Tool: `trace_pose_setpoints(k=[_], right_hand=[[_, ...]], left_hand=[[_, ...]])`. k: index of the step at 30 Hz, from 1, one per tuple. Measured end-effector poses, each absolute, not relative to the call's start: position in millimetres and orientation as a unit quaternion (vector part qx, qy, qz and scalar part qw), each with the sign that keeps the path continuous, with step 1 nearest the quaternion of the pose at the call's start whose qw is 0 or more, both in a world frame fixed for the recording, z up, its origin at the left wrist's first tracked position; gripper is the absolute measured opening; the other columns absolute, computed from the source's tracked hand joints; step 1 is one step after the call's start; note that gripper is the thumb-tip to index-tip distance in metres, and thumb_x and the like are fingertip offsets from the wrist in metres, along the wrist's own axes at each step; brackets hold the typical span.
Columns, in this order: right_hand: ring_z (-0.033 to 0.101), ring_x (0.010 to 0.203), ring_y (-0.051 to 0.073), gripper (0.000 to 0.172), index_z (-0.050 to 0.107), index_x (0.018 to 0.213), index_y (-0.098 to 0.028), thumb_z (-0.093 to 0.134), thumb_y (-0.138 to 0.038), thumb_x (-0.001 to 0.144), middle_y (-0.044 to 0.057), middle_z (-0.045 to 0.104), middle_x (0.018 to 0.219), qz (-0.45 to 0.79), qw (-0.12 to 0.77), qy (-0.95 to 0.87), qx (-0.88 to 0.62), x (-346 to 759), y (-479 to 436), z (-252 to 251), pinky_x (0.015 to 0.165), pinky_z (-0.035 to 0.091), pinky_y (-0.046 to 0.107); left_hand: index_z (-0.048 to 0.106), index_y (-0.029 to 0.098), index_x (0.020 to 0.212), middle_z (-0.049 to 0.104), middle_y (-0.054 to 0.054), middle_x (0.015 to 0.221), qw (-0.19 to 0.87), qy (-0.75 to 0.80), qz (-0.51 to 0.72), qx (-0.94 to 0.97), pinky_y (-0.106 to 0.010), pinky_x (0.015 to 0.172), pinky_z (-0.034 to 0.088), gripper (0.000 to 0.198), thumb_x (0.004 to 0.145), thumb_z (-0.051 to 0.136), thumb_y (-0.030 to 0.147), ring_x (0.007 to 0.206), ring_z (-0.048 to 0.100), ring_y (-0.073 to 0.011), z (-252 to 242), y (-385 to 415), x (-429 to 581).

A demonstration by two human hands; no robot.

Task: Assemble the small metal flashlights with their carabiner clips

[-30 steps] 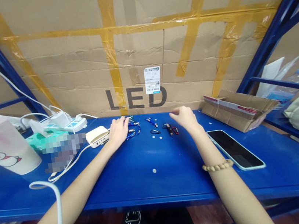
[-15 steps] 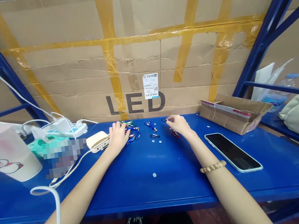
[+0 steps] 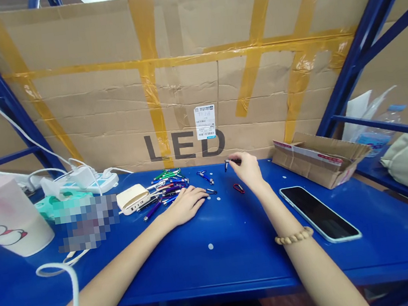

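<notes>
A heap of small pen-like metal keychain lights [image 3: 169,187] in blue, green and purple lies on the blue steel shelf top [image 3: 212,268]. My left hand [image 3: 186,205] rests palm-down at the heap's front right edge, fingers loosely apart and holding nothing. My right hand [image 3: 248,169] pinches a small dark keychain light [image 3: 231,162] between thumb and fingers, just above the shelf. Below that hand lies a red carabiner clip [image 3: 238,188]. A blue keychain piece [image 3: 205,176] sits between my two hands.
A cream power bank [image 3: 133,199] stands left of the heap, near a white power strip [image 3: 88,182]. A pixelated patch [image 3: 87,222] hides something. A black-screened phone [image 3: 318,213] lies front right, and an opened cardboard mailer [image 3: 319,161] lies behind it. A large plastic cup [image 3: 8,216] stands far left.
My left hand has slid right and forward, uncovering the heap. My right hand now pinches a dark light up near the back of the shelf. The view has tilted slightly upward.
</notes>
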State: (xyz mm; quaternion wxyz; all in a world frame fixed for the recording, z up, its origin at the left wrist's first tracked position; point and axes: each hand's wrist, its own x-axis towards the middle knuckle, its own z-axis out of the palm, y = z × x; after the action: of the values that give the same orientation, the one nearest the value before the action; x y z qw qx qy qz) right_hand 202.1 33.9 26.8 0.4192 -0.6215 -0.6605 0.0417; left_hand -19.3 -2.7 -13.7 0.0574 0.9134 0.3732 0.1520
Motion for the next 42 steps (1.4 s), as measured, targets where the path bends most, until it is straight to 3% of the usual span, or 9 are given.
trace_pose_setpoints(k=[4, 9, 15, 18, 21, 26, 34, 39, 42], right_hand=[[0.062, 0.097, 0.017, 0.03, 0.067, 0.1, -0.014, 0.047, -0.01, 0.078, 0.008, 0.068, 0.1, 0.041, 0.422, -0.653, -0.628, 203.6, 37.5, 25.1, 0.087, 0.046, 0.027], [0.064, 0.088, 0.016, 0.031, 0.069, 0.096, -0.016, 0.055, -0.007, 0.07, 0.005, 0.07, 0.092, 0.085, 0.33, -0.691, -0.637, 202.2, 42.3, 14.4, 0.082, 0.047, 0.023], [0.065, 0.084, 0.014, 0.024, 0.07, 0.09, -0.018, 0.056, -0.013, 0.071, 0.003, 0.071, 0.087, 0.132, 0.271, -0.724, -0.62, 203.3, 45.5, 8.8, 0.078, 0.048, 0.02], [0.063, 0.094, 0.018, 0.023, 0.069, 0.093, -0.022, 0.054, -0.019, 0.075, 0.002, 0.07, 0.095, 0.095, 0.266, -0.69, -0.666, 206.5, 38.7, 18.1, 0.08, 0.048, 0.026], [0.062, 0.097, 0.023, 0.022, 0.069, 0.091, -0.022, 0.061, -0.024, 0.07, 0.005, 0.069, 0.098, 0.083, 0.207, -0.639, -0.736, 211.0, 30.3, 29.6, 0.081, 0.049, 0.033], [0.067, 0.07, 0.02, 0.025, 0.067, 0.079, -0.014, 0.071, -0.014, 0.054, 0.009, 0.07, 0.072, 0.188, 0.06, -0.584, -0.787, 213.6, 28.2, 33.7, 0.064, 0.054, 0.029], [0.063, 0.049, 0.014, 0.015, 0.064, 0.067, -0.015, 0.065, -0.008, 0.054, 0.003, 0.066, 0.055, 0.212, 0.095, -0.58, -0.781, 210.6, 37.3, 20.7, 0.049, 0.053, 0.023], [0.064, 0.052, 0.015, 0.016, 0.066, 0.066, -0.017, 0.067, -0.007, 0.054, 0.004, 0.067, 0.058, 0.176, 0.143, -0.596, -0.77, 218.1, 32.3, 27.6, 0.046, 0.051, 0.021], [0.066, 0.057, 0.015, 0.014, 0.067, 0.075, -0.017, 0.066, -0.016, 0.061, 0.005, 0.07, 0.067, 0.143, 0.239, -0.62, -0.733, 217.7, 30.0, 32.0, 0.048, 0.052, 0.021]], left_hand=[[0.056, 0.023, 0.108, 0.061, -0.005, 0.1, 0.037, 0.37, 0.166, 0.913, -0.037, 0.087, 0.031, 0.034, 0.09, 0.033, 0.04, 0.094, 0.048, -0.0193, -11.7, -0.4, -20.3], [0.058, 0.022, 0.102, 0.06, -0.003, 0.083, 0.036, 0.385, 0.169, 0.907, -0.034, 0.081, 0.032, 0.03, 0.089, 0.036, 0.038, 0.085, 0.048, -0.0181, -15.1, 3.3, -21.2], [0.058, 0.022, 0.102, 0.061, -0.002, 0.083, 0.088, 0.406, 0.193, 0.889, -0.033, 0.082, 0.033, 0.02, 0.086, 0.047, 0.027, 0.085, 0.049, -0.0175, -18.2, 9.5, -23.1], [0.057, 0.021, 0.104, 0.06, -0.003, 0.085, 0.113, 0.387, 0.19, 0.895, -0.032, 0.083, 0.034, 0.022, 0.086, 0.045, 0.022, 0.085, 0.048, -0.0172, -18.1, 8.0, -23.0], [0.056, 0.021, 0.107, 0.059, -0.005, 0.092, 0.105, 0.364, 0.178, 0.908, -0.033, 0.084, 0.035, 0.026, 0.089, 0.037, 0.02, 0.089, 0.047, -0.0179, -18.9, 3.1, -22.6], [0.054, 0.019, 0.113, 0.053, -0.008, 0.095, 0.056, 0.362, 0.174, 0.914, -0.033, 0.081, 0.037, 0.036, 0.089, 0.028, 0.013, 0.089, 0.043, -0.0193, -21.3, -0.1, -22.4], [0.06, 0.017, 0.103, 0.052, -0.008, 0.091, 0.018, 0.389, 0.221, 0.894, -0.034, 0.081, 0.038, 0.035, 0.088, 0.029, 0.013, 0.086, 0.043, -0.0189, -19.3, 6.4, -23.5], [0.061, 0.017, 0.102, 0.057, -0.008, 0.092, -0.008, 0.386, 0.204, 0.899, -0.034, 0.081, 0.038, 0.031, 0.09, 0.033, 0.021, 0.087, 0.045, -0.0192, -13.7, -0.3, -20.4], [0.064, 0.019, 0.098, 0.061, -0.006, 0.093, -0.016, 0.418, 0.236, 0.877, -0.033, 0.083, 0.037, 0.029, 0.09, 0.037, 0.026, 0.087, 0.046, -0.0186, -5.4, 2.2, -24.3]])
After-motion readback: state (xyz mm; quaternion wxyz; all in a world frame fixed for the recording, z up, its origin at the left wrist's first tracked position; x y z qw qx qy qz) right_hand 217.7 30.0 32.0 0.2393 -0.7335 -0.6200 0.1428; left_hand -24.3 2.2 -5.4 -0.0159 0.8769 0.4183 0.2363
